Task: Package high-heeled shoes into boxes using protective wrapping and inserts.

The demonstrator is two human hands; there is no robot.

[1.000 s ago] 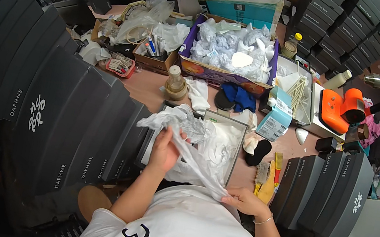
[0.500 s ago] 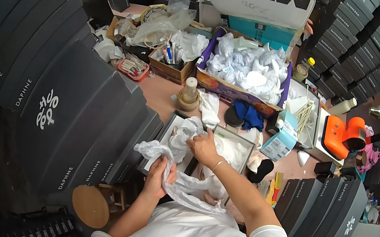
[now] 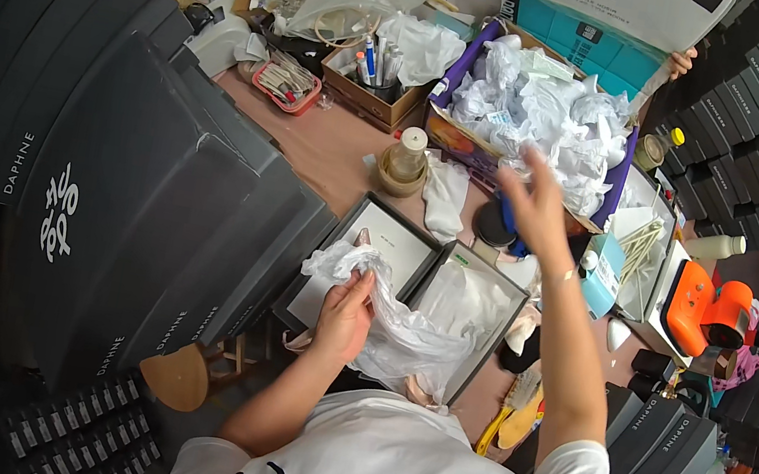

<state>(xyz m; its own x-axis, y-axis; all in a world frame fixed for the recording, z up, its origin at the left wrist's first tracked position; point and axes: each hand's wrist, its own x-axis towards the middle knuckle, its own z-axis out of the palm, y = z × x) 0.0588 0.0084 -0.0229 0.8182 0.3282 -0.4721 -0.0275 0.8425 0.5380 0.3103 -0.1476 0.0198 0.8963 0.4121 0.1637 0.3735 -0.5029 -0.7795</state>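
A thin white wrapping sheet point(image 3: 423, 338) is pinched in my left hand point(image 3: 343, 320) and drapes to the right across the open shoe box. That dark-rimmed box point(image 3: 404, 239) has two halves side by side, with more white wrapping in the right one. A small pinkish piece point(image 3: 362, 236) shows above the sheet, and pale pink material point(image 3: 421, 390) pokes out below it; I cannot tell their kind. Beyond the box, my right hand point(image 3: 539, 207) is raised at the near edge of a purple carton point(image 3: 461, 147) full of crumpled white wrapping point(image 3: 565, 107). Its fingers are spread, blurred and hold nothing visible.
Tall stacks of dark shoe boxes point(image 3: 131, 204) wall in the left side; more boxes point(image 3: 670, 431) stand at the right. A capped bottle point(image 3: 406, 155), a carton of pens point(image 3: 377, 105) and an orange device point(image 3: 691, 310) sit around the table. Another person's hand point(image 3: 681, 63) shows at the upper right.
My right hand has left the wrapping over the box and moved up and right to the purple carton. My left hand keeps the sheet. The view has shifted.
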